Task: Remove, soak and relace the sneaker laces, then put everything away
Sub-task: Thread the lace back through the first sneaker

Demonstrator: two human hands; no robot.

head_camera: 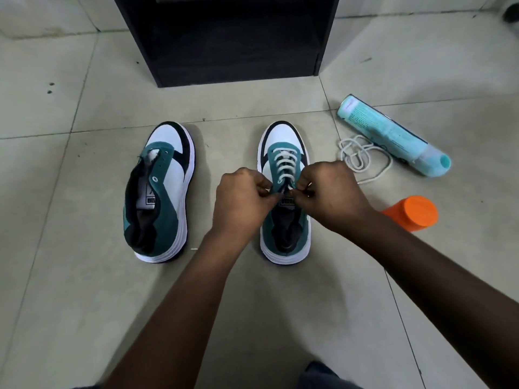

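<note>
- Both arms reach fwd and down, hands meeting over the laced sneaker [284, 192], right around its top eyelets.
- Left hand [243, 203]: knuckles up, fingers [265, 189] curled in tight, pinching what looks like a lace end at the tongue. The end itself is mostly hidden, so can't say 100%.
- Right hand [331, 192]: same deal, mirrored, fingers curled and pinching at the other side of the tongue. The two hands are nearly touching.
- White lace [283, 164] runs in crossed rows up that shoe, approx 5 rows visible.
- 2 sneakers total, teal/white/black, side by side on the tile floor [70, 276], toes pointing away. The unlaced sneaker [158, 192] sits left w/ bare eyelets, well apart from the hands.
- 1 loose lace [362, 158] in a loopy pile, right of the laced shoe, touching the spray can [393, 133].
- 1 can, teal, lying on its side. 1 orange-lidded bottle [412, 213] just beside the right wrist.
- Dark cabinet [224, 43] straight ahead past the toes, open tile btwn it and the shoes. Plenty of bare floor left and near side.
</note>
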